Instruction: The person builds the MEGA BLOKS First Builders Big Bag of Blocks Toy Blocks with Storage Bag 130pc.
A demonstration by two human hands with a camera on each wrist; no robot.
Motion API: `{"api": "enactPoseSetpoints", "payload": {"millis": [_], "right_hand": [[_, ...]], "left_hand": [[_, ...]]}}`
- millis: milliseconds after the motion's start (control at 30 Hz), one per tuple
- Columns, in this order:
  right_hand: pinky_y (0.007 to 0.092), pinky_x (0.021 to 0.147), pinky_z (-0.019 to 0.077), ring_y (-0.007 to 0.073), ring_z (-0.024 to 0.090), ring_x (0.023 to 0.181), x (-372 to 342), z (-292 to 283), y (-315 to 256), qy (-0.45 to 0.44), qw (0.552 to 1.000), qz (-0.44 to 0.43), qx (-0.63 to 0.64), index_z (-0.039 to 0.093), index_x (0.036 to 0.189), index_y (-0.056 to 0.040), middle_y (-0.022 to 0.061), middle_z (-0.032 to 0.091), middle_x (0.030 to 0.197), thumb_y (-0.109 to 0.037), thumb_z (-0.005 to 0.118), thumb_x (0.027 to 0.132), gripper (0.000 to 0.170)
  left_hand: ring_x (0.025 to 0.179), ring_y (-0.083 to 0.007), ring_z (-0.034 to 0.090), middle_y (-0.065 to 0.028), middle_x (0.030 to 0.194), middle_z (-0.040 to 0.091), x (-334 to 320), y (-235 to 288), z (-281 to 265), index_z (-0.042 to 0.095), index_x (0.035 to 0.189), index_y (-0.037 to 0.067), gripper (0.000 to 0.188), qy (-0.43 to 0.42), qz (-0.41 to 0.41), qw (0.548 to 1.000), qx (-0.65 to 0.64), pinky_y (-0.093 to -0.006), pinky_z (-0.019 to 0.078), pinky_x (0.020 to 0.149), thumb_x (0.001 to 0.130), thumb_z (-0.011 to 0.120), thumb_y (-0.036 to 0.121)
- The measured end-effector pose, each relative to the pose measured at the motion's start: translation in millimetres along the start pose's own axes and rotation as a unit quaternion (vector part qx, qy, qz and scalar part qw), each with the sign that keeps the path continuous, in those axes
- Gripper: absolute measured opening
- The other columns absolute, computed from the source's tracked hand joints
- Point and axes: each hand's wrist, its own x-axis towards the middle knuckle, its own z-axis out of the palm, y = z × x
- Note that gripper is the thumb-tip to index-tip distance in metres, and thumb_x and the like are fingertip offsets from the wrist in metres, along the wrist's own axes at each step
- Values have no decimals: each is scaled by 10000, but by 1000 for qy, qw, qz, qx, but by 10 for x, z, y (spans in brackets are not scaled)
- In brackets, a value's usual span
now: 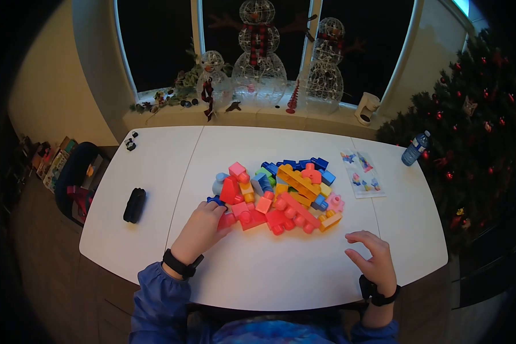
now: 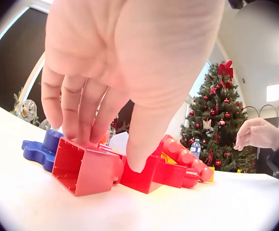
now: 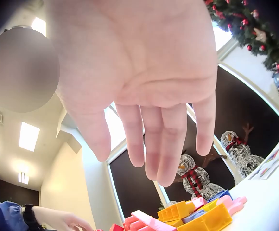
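At the left edge of a pile of toy building blocks, my left hand [image 1: 199, 232] reaches down with its fingers extended. In the left wrist view its fingertips touch the top of a coral-red block [image 2: 96, 171] lying with its hollow underside showing, and the thumb [image 2: 142, 139] overlaps a red block [image 2: 142, 179] beside it. A dark blue block [image 2: 43, 149] lies just past the fingers. My right hand [image 1: 374, 259] hovers right of the pile, thumb apart from loosely bent fingers, holding nothing. Nearest to it is a yellow block [image 1: 330, 221].
The pile, including an orange-yellow stepped block [image 1: 297, 182] and dark blue blocks [image 1: 304, 164], lies mid-table. A picture sheet [image 1: 366, 179] and water bottle [image 1: 415, 148] stand to the right. A black case [image 1: 135, 205] lies left on the white table [image 1: 258, 275].
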Motion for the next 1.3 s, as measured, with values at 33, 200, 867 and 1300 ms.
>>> {"api": "enactPoseSetpoints", "payload": {"millis": [33, 200, 867, 1300], "right_hand": [[350, 860, 559, 285, 719, 939, -1, 8, -12, -1, 1000, -2, 2, 715, 1105, -6, 147, 737, 1009, -1, 799, 804, 312], [372, 891, 558, 300, 718, 935, -1, 26, -18, -8, 999, -29, -22, 717, 1105, -12, 149, 743, 987, -19, 807, 810, 308], [412, 941, 527, 323, 673, 1046, 30, 380, -223, -137, 988, -70, -28, 716, 1163, -82, 110, 730, 1082, -202, 802, 878, 322], [408, 914, 537, 319, 680, 1024, 33, 417, -226, -134, 990, -44, -25, 721, 1161, -79, 110, 731, 1067, -204, 807, 871, 327]], "left_hand": [[941, -348, 612, -168, 1024, 675, 5, -28, 42, 684, 1167, -15, 437, 5, 8, 1000, 9, -421, 538, 835, 809, 818, 197], [929, -347, 621, -167, 1027, 677, -11, -118, 74, 688, 1152, -6, 420, -17, 3, 1000, 23, -421, 543, 833, 793, 813, 171], [968, -358, 666, -157, 1062, 651, -250, 601, 168, 637, 1128, 22, 386, -104, 53, 961, -250, -391, 552, 860, 778, 793, 62], [993, -347, 664, -155, 1133, 647, -162, 664, 17, 632, 1161, 9, 344, -71, 45, 961, -264, -380, 558, 862, 845, 761, 48]]}}
